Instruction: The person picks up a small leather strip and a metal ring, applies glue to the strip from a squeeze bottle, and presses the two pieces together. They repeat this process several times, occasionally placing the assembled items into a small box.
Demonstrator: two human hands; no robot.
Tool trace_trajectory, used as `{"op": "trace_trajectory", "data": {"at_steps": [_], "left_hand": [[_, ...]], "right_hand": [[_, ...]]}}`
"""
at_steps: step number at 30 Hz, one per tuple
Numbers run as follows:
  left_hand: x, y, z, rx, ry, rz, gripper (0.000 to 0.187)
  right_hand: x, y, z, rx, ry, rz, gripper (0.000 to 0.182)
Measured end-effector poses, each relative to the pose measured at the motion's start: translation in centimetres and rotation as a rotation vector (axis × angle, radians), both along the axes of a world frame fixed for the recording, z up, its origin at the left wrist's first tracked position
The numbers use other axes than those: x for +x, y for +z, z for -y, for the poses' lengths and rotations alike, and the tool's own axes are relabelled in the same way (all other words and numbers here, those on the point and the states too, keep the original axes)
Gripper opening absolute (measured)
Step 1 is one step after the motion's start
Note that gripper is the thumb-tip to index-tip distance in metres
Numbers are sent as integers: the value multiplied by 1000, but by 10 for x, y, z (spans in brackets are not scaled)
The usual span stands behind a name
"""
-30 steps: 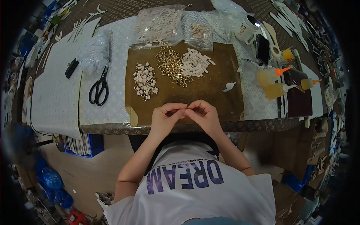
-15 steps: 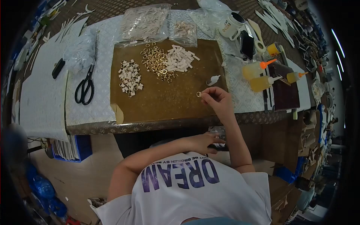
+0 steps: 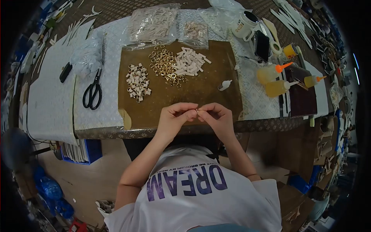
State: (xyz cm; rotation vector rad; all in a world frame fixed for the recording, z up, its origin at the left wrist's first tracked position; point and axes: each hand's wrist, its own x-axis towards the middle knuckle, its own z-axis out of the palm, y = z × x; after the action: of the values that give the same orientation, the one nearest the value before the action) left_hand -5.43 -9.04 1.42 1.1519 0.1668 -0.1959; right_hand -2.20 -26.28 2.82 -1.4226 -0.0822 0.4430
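Note:
Over the front part of the brown mat (image 3: 166,112), my left hand (image 3: 176,118) and my right hand (image 3: 217,118) meet at the fingertips. Between them they pinch a small gold ring (image 3: 197,110), mostly covered by the fingers. Behind my hands lie a heap of gold rings (image 3: 164,65), a pile of white strips (image 3: 191,62) and, at the left, a pile of rings with white strips folded on them (image 3: 138,83). A small white-tipped bottle (image 3: 225,85) rests on the mat beyond my right hand.
Black scissors (image 3: 92,92) lie left of the mat. Plastic bags of pieces (image 3: 152,25) stand behind it. To the right are yellow glue bottles (image 3: 276,88), a white mug (image 3: 245,26), a phone (image 3: 262,45) and a dark red pad (image 3: 303,98).
My left hand has risen from below the table edge to the mat. My right hand has moved left and nearer with the gold ring, and both hands now touch it.

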Motion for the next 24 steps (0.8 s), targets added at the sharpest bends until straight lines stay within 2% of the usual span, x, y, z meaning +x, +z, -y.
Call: {"op": "trace_trajectory", "data": {"at_steps": [2,5,11,14,17,18,21,22,24], "left_hand": [[1,0,0,-62,33,-11,20],[1,4,1,-36,49,-13,19],[8,-2,0,56,48,10,17],[14,-8,-6,36,72,-26,19],[19,-7,-13,-94,89,-99,20],[20,-6,-16,-138,87,-127,19],[23,-1,-23,-246,82,-195,18],[24,0,-24,-270,78,-207,18],[25,2,-26,-289,77,-220,18]], "right_hand": [[-2,-3,-4,19,-33,4,12],[-2,-9,-5,-35,-24,31,10],[2,-13,-2,74,-9,-63,11],[7,-17,2,137,-298,29,13],[30,-52,24,-156,-577,388,29],[38,-48,27,-269,-572,403,39],[60,-47,31,-440,-423,526,46],[66,-55,33,-364,-356,446,50],[70,-60,34,-267,-317,355,45]]}}
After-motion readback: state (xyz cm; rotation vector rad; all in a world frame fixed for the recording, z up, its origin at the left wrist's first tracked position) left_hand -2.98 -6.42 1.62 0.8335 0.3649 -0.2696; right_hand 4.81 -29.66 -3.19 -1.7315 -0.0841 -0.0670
